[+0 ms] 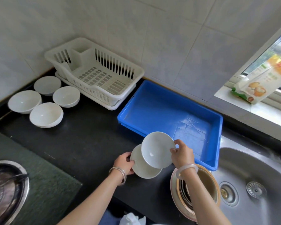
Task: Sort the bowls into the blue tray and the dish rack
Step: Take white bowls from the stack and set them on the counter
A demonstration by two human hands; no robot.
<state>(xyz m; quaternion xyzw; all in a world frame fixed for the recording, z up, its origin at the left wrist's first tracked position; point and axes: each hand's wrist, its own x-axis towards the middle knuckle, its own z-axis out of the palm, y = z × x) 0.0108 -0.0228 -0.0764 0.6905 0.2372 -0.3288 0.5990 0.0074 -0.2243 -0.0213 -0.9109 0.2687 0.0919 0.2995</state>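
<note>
Far left edge: a round steel gas burner (6,190) set in a dark glass hob. On the black stone table (88,137), left rear: four round white ceramic bowls (46,114) in a close cluster, all upright with mouths up, each holding nothing visible. Behind and right of them, against the tiled wall: a white slotted plastic dish rack (94,73) on its drip tray, long axis running from rear left to front right, with nothing in it. Next right: a rectangular blue plastic tray (170,114), its long axis running from the wall toward the viewer, floor bare. In front of the tray's near left corner: the left hand (125,163), fingers closed on the rim of a lower white bowl (142,169) tilted toward the camera; the right hand (182,153), fingers pinching the rim of an upper white bowl (157,150), likewise tilted, overlapping the lower one and reaching over the tray's near edge. Under the right forearm: a stack of gold-rimmed dishes (201,185), contents unclear. Far right: a stainless steel sink (253,184), and a printed food packet (256,82) on the windowsill.
</note>
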